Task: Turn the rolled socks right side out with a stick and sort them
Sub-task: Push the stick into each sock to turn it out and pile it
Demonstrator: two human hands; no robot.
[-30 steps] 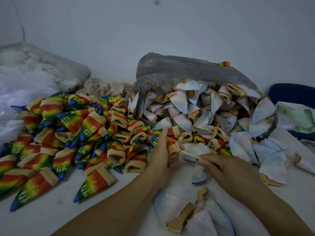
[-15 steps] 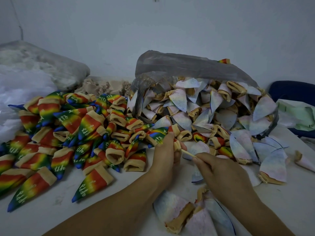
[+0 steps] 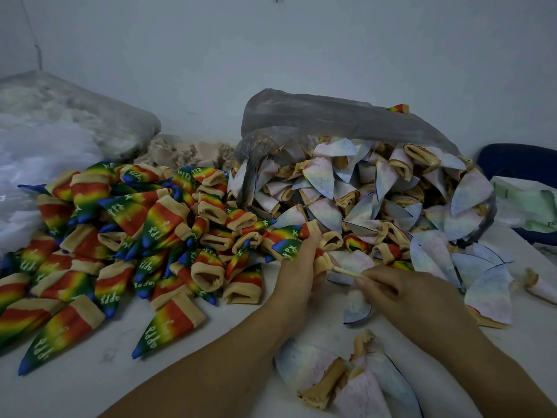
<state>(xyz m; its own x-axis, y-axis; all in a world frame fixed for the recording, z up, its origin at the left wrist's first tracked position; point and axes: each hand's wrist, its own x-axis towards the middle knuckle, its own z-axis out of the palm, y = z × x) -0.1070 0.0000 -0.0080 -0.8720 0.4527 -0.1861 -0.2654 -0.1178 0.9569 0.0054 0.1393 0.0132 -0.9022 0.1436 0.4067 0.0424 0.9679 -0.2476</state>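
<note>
Right hand (image 3: 404, 292), stick (image 3: 346, 271) nearer sock (image 3: 321, 262) in left hand (image 3: 297, 273)

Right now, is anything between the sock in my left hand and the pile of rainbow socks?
Nothing visible. The left hand grips the sock right at the rainbow pile, at its right edge. The stick, pinched by the right hand, meets the sock's cuff.

Left hand (image 3: 297, 276) gripped a rainbow sock (image 3: 287, 247) by its tan cuff, right hand (image 3: 404, 292) pinched a thin stick (image 3: 346, 271) poking into that cuff. Rainbow pile (image 3: 120, 236) sat left, pale socks (image 3: 361, 191) spilled from a grey bag (image 3: 331, 116) right.
</note>
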